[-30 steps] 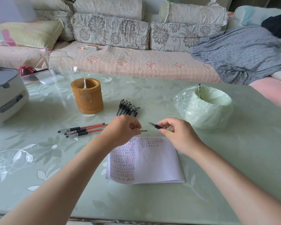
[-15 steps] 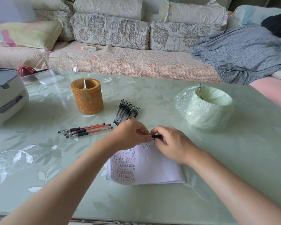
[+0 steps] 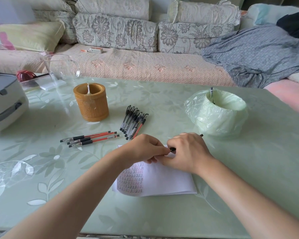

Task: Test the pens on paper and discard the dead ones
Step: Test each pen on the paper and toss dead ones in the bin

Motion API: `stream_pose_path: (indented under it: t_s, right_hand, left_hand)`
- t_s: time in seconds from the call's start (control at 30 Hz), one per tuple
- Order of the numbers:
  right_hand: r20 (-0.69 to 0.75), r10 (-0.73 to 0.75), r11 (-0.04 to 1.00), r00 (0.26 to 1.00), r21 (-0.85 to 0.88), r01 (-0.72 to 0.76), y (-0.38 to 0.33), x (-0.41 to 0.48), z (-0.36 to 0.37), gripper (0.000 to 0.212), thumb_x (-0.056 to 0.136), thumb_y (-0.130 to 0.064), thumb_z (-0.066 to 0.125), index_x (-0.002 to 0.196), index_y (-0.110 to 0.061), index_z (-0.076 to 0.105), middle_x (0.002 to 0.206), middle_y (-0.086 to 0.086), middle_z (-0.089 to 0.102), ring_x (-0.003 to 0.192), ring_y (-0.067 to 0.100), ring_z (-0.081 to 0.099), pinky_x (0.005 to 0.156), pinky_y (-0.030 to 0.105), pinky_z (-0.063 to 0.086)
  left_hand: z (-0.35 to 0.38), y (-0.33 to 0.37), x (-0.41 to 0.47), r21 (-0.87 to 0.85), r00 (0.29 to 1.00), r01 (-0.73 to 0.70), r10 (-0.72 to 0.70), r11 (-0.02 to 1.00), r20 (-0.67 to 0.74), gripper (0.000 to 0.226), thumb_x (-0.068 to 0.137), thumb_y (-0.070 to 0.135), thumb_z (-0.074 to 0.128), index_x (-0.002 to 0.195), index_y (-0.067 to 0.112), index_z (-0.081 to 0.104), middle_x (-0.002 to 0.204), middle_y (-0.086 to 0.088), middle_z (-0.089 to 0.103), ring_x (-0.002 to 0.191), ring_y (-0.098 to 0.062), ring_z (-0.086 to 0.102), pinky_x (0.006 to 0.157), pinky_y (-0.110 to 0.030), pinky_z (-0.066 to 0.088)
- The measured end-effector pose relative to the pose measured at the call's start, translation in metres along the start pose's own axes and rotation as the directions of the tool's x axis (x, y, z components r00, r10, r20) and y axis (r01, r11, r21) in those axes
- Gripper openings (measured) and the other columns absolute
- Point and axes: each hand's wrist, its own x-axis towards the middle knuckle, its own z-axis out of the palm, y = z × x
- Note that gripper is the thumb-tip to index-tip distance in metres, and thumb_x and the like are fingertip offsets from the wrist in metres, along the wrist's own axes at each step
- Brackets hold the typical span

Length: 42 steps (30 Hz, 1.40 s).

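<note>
One pen (image 3: pixel 172 149) is held just above the far edge of the paper (image 3: pixel 162 181), which lies on the green worktop (image 3: pixel 266 152) close to the person. The right hand (image 3: pixel 188 153) has its fingers curled round the pen, and the pen's back end pokes out past that hand on the far right side. The left hand (image 3: pixel 143 149) pinches the short black bit that shows between the two hands. The paper has rows of small marks on its left part. Just beyond the left hand lies a bunch of black pens (image 3: pixel 134 121), side by side. Left of them lie three red pens (image 3: pixel 93 138), close together. A wooden cup (image 3: pixel 91 104) stands farther off on the left. On the right stands a bin (image 3: pixel 217 114) with a pale green bag, and a lone pen (image 3: pixel 211 94) sticks up inside it.
</note>
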Motion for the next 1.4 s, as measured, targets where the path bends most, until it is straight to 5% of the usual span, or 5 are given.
stream_pose_path:
  t_s: [0.33,0.73,0.87,1.1,1.4]
  right_hand:
    - [-0.025,-0.051,0.999,0.998,0.014,0.051,0.001,-0.002,0.007,0.059,0.066,-0.082,0.046,0.057,-0.024,0.041,0.056,-0.007,0.055,0.06,0.022,0.054,0.061,0.032,0.04]
    - [0.054,0.031,0.999,0.998,-0.032,-0.029,-0.013,-0.008,-0.002,0.058,0.065,-0.071,0.035,0.045,-0.017,0.029,0.038,-0.002,0.027,0.045,0.024,0.037,0.044,0.023,0.016]
    - [0.144,0.044,0.999,0.989,0.02,-0.048,-0.013,-0.003,-0.002,0.058,0.071,-0.079,0.036,0.064,-0.023,0.046,0.061,-0.007,0.052,0.061,0.019,0.05,0.052,0.029,0.029]
    - [0.187,0.064,0.951,0.98,0.287,-0.117,-0.004,0.013,0.003,0.036,0.088,-0.003,0.047,0.12,-0.016,0.057,0.111,0.0,0.049,0.106,0.02,0.053,0.092,0.03,0.044]
    - [0.238,0.213,0.938,0.948,0.222,-0.267,-0.016,0.036,-0.002,0.026,0.086,-0.015,0.057,0.106,-0.023,0.073,0.101,-0.003,0.066,0.097,0.017,0.061,0.087,0.029,0.049]
  left_hand:
    - [-0.002,-0.003,0.002,-0.041,0.997,0.071,-0.071,0.997,-0.01,0.019,0.073,0.026,0.083,0.08,0.009,0.076,0.059,0.002,0.061,0.053,-0.011,0.051,0.054,-0.018,0.045]
    - [-0.003,-0.004,-0.005,-0.035,1.0,-0.012,0.013,0.999,0.021,0.018,0.07,0.021,0.084,0.075,0.006,0.074,0.062,0.002,0.064,0.06,-0.011,0.053,0.06,-0.02,0.045]
    - [-0.008,-0.005,-0.003,0.114,0.995,-0.042,0.051,0.993,-0.08,0.017,0.075,0.027,0.08,0.077,0.012,0.073,0.063,0.002,0.064,0.057,-0.01,0.053,0.057,-0.021,0.044]
    - [-0.039,-0.011,0.007,0.231,0.915,-0.109,0.188,0.967,-0.357,0.01,0.09,0.028,0.065,0.086,0.021,0.071,0.068,-0.004,0.063,0.053,-0.012,0.046,0.044,-0.02,0.034]
    - [-0.066,-0.035,0.01,0.573,0.825,-0.082,0.379,0.815,-0.42,0.016,0.088,0.026,0.064,0.103,0.02,0.064,0.09,0.005,0.065,0.078,-0.014,0.061,0.065,-0.025,0.049]
